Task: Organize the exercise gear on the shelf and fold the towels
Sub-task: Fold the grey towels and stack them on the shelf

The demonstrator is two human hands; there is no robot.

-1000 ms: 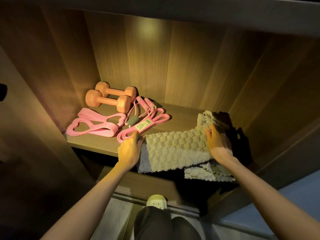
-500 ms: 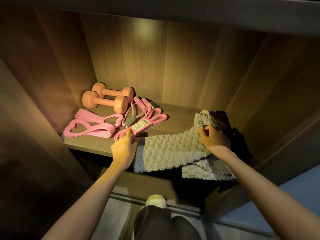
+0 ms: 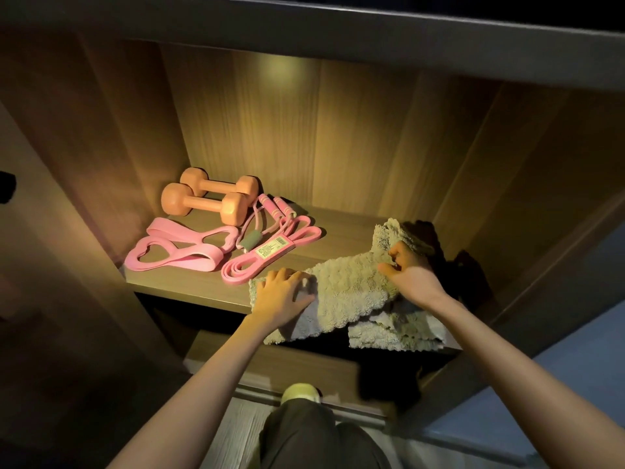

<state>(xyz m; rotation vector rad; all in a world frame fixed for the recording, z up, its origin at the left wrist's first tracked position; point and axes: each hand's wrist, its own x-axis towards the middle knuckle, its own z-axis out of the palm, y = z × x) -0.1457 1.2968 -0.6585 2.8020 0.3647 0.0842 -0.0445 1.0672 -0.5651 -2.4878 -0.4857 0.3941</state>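
Fold on the shelf (image 3: 189, 292) itself, at its front right, with the towel (image 3: 351, 286) draped there over a second towel (image 3: 395, 333) and hanging past the front edge. Slide inward first, against slipping off the lip. Mind the pink bands (image 3: 176, 255) and the labelled loop (image 3: 270, 255) just left of the cloth; leave the dumbbells (image 3: 203, 204) side by side at the back left. Pin the near-left end under the left grip (image 3: 282, 292), laid flat and pressing, clasping nothing. Draw the bunched far end over with the right grip (image 3: 411, 272), closed in a pinch on that fold. Match edge onto edge before flattening; thick plush pile, probably prone to skewing. Smooth from crease outward.
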